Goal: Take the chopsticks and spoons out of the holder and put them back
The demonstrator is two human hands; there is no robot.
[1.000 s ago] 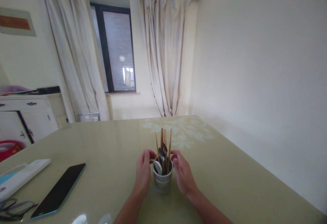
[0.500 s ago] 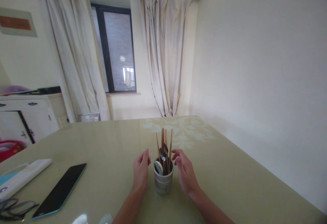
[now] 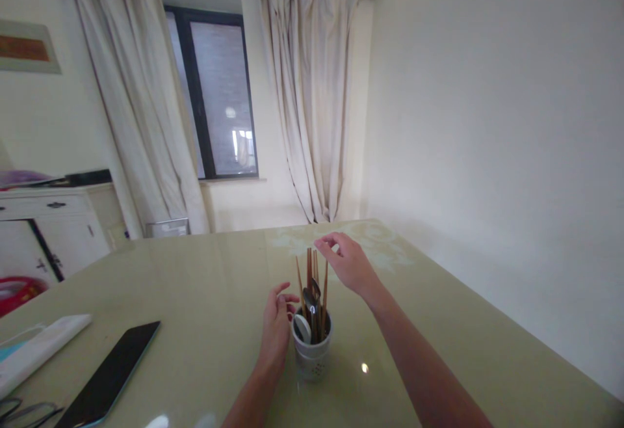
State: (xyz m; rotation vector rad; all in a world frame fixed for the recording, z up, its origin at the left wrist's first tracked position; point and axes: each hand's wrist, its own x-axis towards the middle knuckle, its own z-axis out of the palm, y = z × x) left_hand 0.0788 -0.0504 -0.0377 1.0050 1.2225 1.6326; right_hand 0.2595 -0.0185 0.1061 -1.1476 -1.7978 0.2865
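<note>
A light grey utensil cup [image 3: 312,363] with small holes in its side stands upright on the table. In it are several wooden chopsticks [image 3: 309,272], metal spoons [image 3: 311,301] and a white spoon [image 3: 303,329]. My left hand [image 3: 279,321] is at the cup's left, fingers apart and curved round toward the rim; whether they touch it is hard to see. Above and just right of the chopstick tops hovers my right hand [image 3: 344,259], its fingers loosely bent, thumb apart, holding nothing that shows.
On the left of the glossy table [image 3: 209,298] lie a black tablet-like device [image 3: 114,369], a white power strip [image 3: 49,347] and glasses [image 3: 34,412], partly cut off. A wall [image 3: 497,155] borders the right side. A white cabinet [image 3: 63,226] stands beyond the table at left.
My right hand has risen from beside the cup to the tops of the chopsticks. The left hand's fingers have spread and come nearer the rim. The view has shifted slightly.
</note>
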